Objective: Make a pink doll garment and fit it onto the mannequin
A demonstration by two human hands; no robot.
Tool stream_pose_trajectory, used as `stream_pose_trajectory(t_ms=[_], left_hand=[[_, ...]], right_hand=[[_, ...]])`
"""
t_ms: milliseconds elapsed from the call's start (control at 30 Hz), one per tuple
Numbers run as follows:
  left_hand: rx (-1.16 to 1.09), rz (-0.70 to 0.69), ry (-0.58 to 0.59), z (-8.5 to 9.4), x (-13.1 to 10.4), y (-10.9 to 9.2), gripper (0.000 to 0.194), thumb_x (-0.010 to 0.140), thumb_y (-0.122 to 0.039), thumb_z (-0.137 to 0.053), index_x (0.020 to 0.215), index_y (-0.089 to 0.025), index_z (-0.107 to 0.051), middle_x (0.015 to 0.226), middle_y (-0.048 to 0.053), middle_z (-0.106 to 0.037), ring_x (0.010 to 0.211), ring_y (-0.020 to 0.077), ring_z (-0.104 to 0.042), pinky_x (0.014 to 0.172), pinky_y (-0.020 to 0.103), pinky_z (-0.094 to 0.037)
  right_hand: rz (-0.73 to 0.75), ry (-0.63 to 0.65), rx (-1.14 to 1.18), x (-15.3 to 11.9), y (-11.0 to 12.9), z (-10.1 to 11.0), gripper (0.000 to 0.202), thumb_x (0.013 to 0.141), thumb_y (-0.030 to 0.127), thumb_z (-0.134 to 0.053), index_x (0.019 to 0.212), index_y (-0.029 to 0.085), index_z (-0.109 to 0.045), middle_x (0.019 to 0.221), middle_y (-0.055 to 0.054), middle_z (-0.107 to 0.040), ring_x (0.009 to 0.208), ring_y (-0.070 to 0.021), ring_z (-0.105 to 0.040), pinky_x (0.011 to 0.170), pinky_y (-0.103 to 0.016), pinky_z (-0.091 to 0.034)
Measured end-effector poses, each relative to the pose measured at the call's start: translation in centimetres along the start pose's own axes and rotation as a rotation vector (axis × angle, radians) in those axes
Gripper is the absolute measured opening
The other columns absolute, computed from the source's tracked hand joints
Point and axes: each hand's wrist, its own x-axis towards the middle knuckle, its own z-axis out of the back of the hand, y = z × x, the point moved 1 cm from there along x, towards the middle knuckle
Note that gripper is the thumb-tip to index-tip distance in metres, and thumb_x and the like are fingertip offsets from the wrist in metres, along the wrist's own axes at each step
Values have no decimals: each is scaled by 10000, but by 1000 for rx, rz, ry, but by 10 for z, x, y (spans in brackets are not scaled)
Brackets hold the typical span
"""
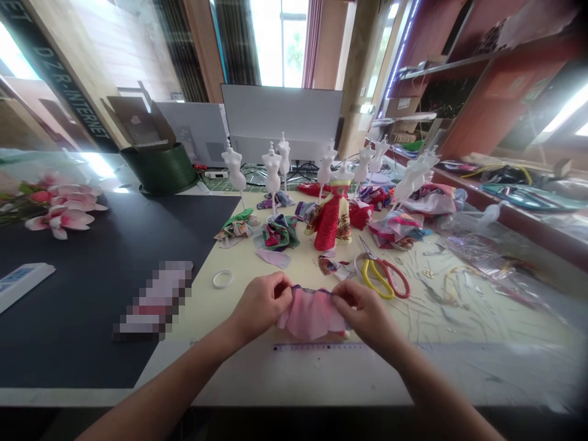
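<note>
A small pink doll skirt of thin gathered cloth is stretched between my hands just above the table's front. My left hand pinches the left end of its dark top edge. At the other end of that edge, my right hand pinches the cloth between thumb and fingers. Scissors with one yellow and one red handle lie just beyond my right hand. Beyond the skirt are a patterned cloth scrap and a pale scrap. A ruler strip runs along the near side.
Several white mini dress forms stand at the back, one wearing a red and gold dress. Bunched doll clothes lie around them. A white tape ring and a blurred-out flat item are to the left. Loose trimmings cover the right.
</note>
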Motion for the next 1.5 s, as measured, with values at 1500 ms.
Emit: stream_pose_trajectory(t_ms=[1500], left_hand=[[304, -511, -743, 35, 258, -76, 115, 764, -165, -524, 748, -171, -638, 746, 32, -667, 669, 161, -590, 642, 268, -458]], right_hand=[[379, -592, -356, 230, -6, 127, 99, 755, 184, -526, 725, 177, -620, 665, -11, -618, 577, -129, -526, 525, -239, -372]])
